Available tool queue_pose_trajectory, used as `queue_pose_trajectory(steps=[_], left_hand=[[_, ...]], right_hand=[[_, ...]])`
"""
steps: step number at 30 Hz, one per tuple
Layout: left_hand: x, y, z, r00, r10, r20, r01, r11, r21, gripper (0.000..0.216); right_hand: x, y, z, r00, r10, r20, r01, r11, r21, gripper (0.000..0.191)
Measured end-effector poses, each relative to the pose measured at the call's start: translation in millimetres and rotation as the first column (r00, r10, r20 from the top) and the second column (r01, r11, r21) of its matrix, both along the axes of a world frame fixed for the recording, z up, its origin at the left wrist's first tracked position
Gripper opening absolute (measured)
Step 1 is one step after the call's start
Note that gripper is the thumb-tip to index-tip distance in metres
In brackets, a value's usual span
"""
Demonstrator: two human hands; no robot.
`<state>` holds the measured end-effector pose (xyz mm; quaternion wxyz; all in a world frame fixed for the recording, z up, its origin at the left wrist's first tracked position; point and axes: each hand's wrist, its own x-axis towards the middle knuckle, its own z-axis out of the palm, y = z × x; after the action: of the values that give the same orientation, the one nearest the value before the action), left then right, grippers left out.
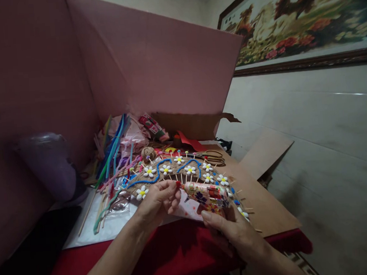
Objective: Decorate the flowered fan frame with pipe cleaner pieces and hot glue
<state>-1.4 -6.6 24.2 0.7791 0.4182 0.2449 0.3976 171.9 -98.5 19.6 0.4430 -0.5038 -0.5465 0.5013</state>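
Observation:
My right hand (224, 227) is wrapped round a flower-patterned glue gun (206, 193), its nozzle end pointing left. My left hand (167, 197) is closed in a pinch on a small red piece (178, 183) at the nozzle; whether the two touch I cannot tell. Just behind both hands lies a twine-wrapped arch (170, 178). It carries white daisies with yellow centres (166, 169), wavy blue pipe cleaners (157, 173) and short sticks, several tipped with small coloured balls. The glue gun and my hands hide part of the arch's inner edge.
Pipe cleaners (116, 138) and wooden sticks lie at the left, near a twine ball (148, 153). Scissors (214, 154) rest behind the arch. A cardboard sheet (270, 209) spans the right, over a red tablecloth (166, 256). Pink panels (162, 63) stand behind; a plastic-wrapped container (50, 163) is at left.

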Motion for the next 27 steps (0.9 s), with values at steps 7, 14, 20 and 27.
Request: queue_pose_trajectory(steps=[7,14,20,27], left_hand=[[-0.6,1.3,-3.2,1.000,-0.019,0.022,0.019,1.000,-0.015,0.022],[-0.5,1.1,-3.8,0.999,-0.020,0.026,0.021,0.999,-0.032,0.020],[-0.8,0.5,-2.1,0.999,-0.015,0.032,0.016,0.999,-0.030,0.022],[-1.2,1.3,-2.6,0.999,-0.014,0.031,0.015,0.999,-0.036,0.020]], right_hand=[[-3.4,2.3,3.4,0.999,-0.011,0.053,0.012,1.000,-0.026,0.044],[-4.4,4.3,3.5,0.998,0.024,0.058,-0.023,1.000,-0.010,0.047],[-4.9,4.0,3.6,0.996,0.004,0.089,-0.003,1.000,-0.011,0.048],[-5.5,3.4,7.2,0.997,0.016,0.077,-0.014,1.000,-0.018,0.050]])
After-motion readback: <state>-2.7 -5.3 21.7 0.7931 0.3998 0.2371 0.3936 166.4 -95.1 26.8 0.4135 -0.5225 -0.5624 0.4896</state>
